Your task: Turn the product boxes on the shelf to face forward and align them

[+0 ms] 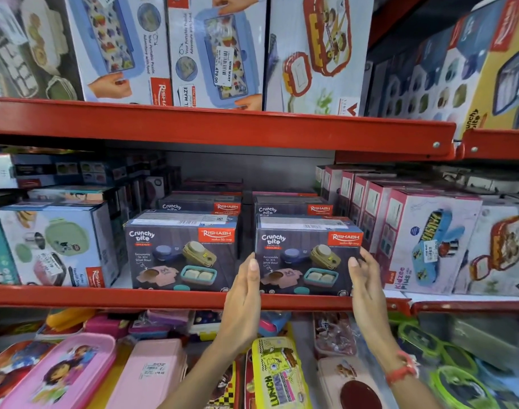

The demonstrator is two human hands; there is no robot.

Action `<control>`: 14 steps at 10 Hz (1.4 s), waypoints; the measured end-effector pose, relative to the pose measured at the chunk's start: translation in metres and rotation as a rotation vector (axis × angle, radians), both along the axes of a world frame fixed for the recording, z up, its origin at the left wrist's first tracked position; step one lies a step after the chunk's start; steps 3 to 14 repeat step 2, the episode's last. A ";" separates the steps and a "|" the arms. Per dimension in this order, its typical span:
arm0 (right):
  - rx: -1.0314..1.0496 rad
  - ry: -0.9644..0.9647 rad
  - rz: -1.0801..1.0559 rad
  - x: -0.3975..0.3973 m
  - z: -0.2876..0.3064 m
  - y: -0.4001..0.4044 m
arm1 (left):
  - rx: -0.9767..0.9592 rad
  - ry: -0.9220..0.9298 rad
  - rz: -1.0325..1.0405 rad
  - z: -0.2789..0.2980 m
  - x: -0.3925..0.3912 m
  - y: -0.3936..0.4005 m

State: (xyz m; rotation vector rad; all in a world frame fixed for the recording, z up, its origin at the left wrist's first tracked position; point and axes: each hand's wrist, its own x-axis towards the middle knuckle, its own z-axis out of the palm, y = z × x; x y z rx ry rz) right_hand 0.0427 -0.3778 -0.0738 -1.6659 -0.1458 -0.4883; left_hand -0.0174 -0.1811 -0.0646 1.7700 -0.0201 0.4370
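Two dark "Crunchy bite" boxes stand side by side at the front of the red middle shelf (pixel 163 299), both printed faces forward. My left hand (pixel 245 293) lies flat against the left side of the right box (pixel 307 258), and my right hand (pixel 363 280) presses its right side, so I hold that box between both palms. The left box (pixel 181 255) stands free, a small gap away. More of the same boxes (pixel 199 206) sit in rows behind them.
Pink-sided boxes (pixel 370 208) stand in a row just right of the held box, a Kidzee box (pixel 429 246) further right. A green lunch-box carton (pixel 54 246) stands on the left. Lunch boxes and pencil cases (pixel 276 376) fill the lower shelf; large cartons (pixel 217 51) above.
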 end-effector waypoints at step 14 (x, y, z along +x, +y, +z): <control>-0.305 -0.379 -0.305 -0.006 0.046 0.023 | 0.184 -0.299 0.170 0.036 -0.008 0.008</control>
